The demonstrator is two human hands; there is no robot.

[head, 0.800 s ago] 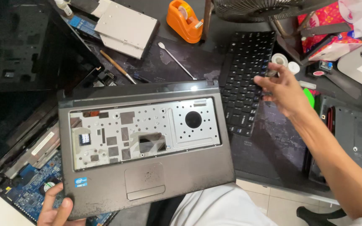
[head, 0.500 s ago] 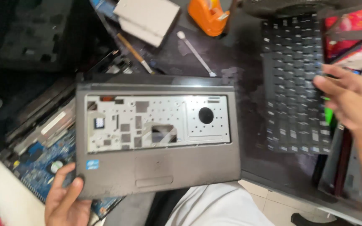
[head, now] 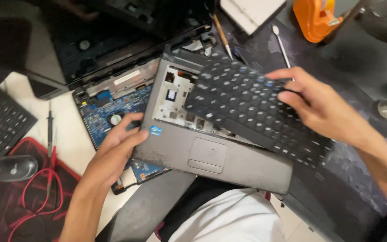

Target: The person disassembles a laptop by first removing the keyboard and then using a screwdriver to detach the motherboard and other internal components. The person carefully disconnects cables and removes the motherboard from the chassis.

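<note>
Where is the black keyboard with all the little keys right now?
In the head view, the black keyboard is right of the middle, tilted over the grey laptop cover. The right hand holds it, while the left hand grips the cover's left edge.

so the black keyboard [head: 251, 107] isn't off on the desk anymore, the right hand [head: 321, 107] has carried it over, and it now hangs tilted under those fingers above the grey palmrest [head: 211, 157].
</note>
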